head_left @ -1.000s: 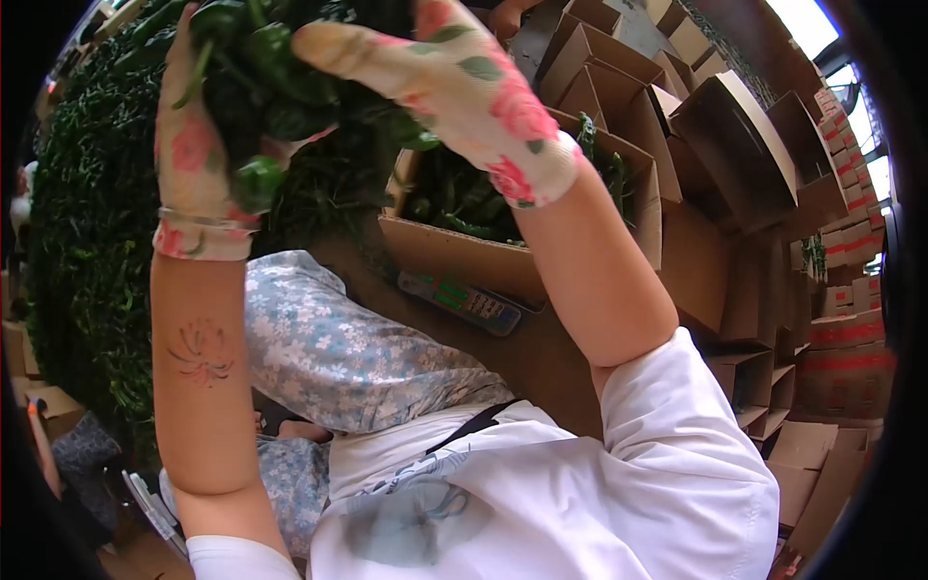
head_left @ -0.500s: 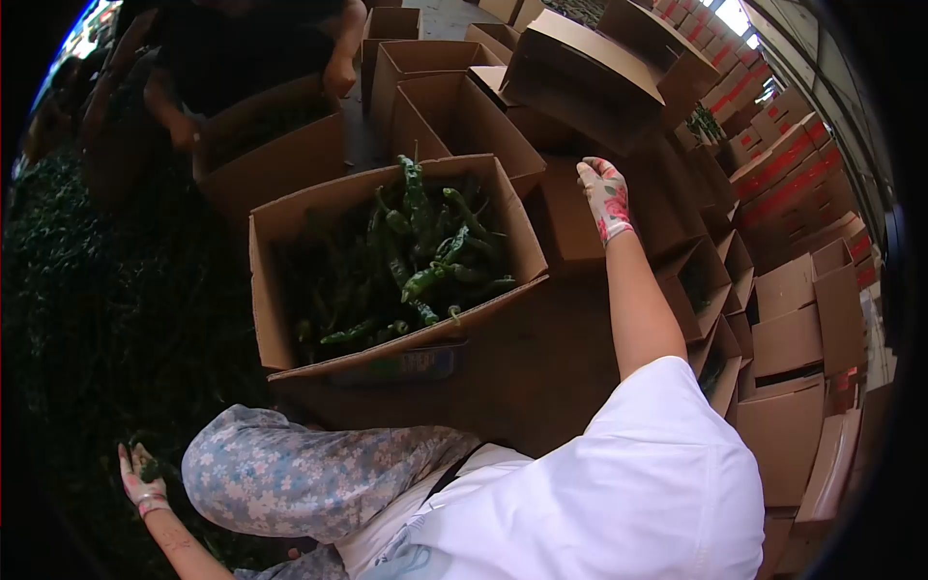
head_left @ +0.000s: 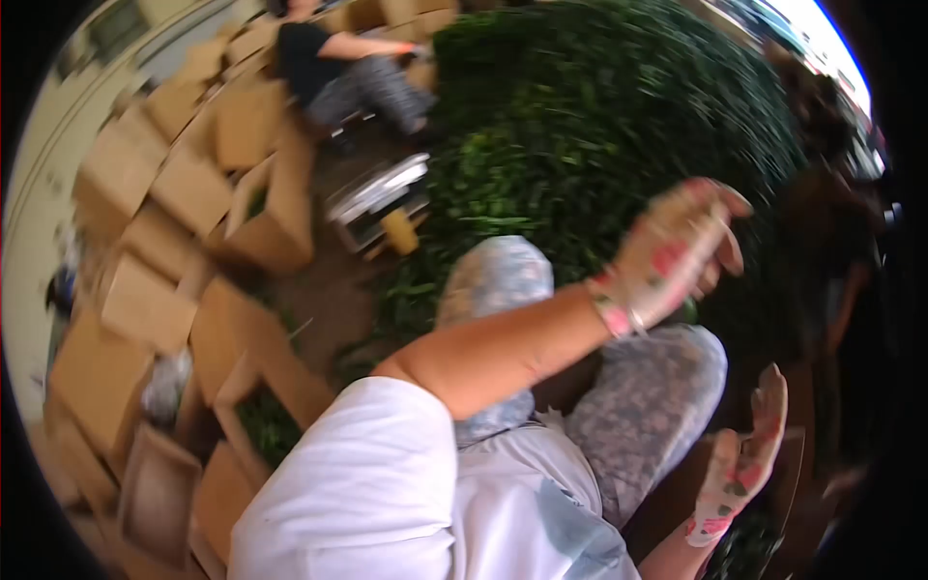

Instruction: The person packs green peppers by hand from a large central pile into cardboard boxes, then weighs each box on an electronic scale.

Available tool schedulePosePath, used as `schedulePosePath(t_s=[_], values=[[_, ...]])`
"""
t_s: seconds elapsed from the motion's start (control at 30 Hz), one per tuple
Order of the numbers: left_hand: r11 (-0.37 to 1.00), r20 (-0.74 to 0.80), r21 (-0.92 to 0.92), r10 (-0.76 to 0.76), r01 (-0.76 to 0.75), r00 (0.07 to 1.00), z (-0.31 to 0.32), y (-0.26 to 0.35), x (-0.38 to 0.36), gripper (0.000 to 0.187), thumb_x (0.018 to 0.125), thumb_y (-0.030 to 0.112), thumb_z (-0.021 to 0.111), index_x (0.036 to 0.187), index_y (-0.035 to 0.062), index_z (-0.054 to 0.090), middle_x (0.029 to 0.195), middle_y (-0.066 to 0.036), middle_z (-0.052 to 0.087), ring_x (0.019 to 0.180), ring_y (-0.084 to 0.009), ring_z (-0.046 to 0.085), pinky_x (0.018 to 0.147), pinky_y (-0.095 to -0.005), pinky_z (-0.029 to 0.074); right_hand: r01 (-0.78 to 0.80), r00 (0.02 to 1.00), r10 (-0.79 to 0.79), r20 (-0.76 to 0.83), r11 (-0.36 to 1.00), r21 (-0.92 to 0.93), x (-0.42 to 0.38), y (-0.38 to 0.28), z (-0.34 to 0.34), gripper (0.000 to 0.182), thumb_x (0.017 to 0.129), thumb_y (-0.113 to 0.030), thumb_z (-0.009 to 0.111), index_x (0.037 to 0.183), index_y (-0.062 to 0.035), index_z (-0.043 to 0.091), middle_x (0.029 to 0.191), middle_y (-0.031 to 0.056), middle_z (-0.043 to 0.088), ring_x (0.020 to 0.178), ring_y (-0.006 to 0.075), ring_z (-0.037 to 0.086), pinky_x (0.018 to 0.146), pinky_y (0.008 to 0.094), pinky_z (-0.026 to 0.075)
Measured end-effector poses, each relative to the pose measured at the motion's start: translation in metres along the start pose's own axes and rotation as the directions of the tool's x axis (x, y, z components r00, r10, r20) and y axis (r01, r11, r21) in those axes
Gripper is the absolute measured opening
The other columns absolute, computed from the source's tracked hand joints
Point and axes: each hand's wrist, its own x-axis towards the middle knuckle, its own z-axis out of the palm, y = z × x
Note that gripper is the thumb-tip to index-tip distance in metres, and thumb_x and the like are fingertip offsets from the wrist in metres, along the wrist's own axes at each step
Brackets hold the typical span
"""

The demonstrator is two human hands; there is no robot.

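My left hand (head_left: 667,253), in a pale glove with pink flower print, reaches across over my knees. Motion blurs it, but its fingers look apart and slightly bent, with nothing visible in them. Beyond it spreads a large heap of green peppers (head_left: 541,145). At lower right my right hand (head_left: 744,459), gloved alike, is raised with fingers stretched up and thumb apart, holding nothing. Close by it stands a cardboard box (head_left: 791,483) with green peppers (head_left: 749,546) inside, partly hidden by my hand and leg.
Many cardboard boxes (head_left: 150,300) crowd the left side, some holding greens. A blurred silver item (head_left: 382,198) with a yellow part stands on the floor by the heap. A person in a dark top (head_left: 314,72) sits at the far end; another dark figure (head_left: 822,222) is at right.
My view has swung left, from the box of peppers to the heap. My left hand has come up across my knees. My right hand has opened from a closed grip.
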Motion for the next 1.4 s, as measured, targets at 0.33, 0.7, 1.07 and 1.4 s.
schedulePosePath(t_s=[0.33,0.7,1.07,1.4], values=[[-0.078,-0.310,0.841,0.742,0.536,0.595,-0.204,0.125,-0.273,0.047,0.087,0.039,0.058,0.119,0.0042,0.053,0.117,-0.017,0.056,0.112,-0.0318,0.051,0.098,-0.0391,0.040,-0.449,0.689,0.028,0.724,0.800,0.397,0.005,-0.040,0.190,0.025,0.081,0.000,0.054,0.105,0.0030,0.060,0.075,0.0038,0.059,0.066,0.0111,0.054,0.065,0.0250,0.043],[0.113,-0.633,-0.376,0.693,0.920,-0.344,-0.252,0.185,-0.634,0.058,0.083,0.038,0.058,0.131,0.0089,0.042,0.131,-0.020,0.045,0.120,-0.0355,0.046,0.099,-0.0416,0.040,-0.320,0.810,0.096,0.578,0.899,0.299,0.047,0.036,0.181,0.036,0.088,-0.005,0.051,0.123,0.0006,0.051,0.084,0.0041,0.057,0.073,0.0108,0.052,0.066,0.0237,0.044],[0.232,-0.803,-0.159,0.535,0.960,-0.263,-0.361,0.217,-0.567,0.079,0.069,0.054,0.071,0.118,-0.0050,0.050,0.117,-0.025,0.057,0.112,-0.0324,0.055,0.095,-0.0366,0.043,-0.258,0.881,0.186,0.434,0.959,0.114,0.084,0.121,0.134,0.037,0.091,-0.011,0.054,0.127,-0.0027,0.050,0.083,-0.0002,0.057,0.072,0.0073,0.050,0.066,0.0209,0.039],[-0.263,-0.827,0.514,0.098,0.816,0.553,-0.355,0.132,-0.369,0.053,0.074,0.037,0.068,0.114,0.0056,0.055,0.114,-0.021,0.058,0.104,-0.0353,0.058,0.086,-0.0427,0.047,-0.190,0.919,0.138,0.368,0.976,0.106,0.074,0.083,0.167,0.037,0.090,-0.006,0.052,0.127,-0.0022,0.050,0.082,0.0000,0.058,0.071,0.0069,0.051,0.064,0.0206,0.040]])
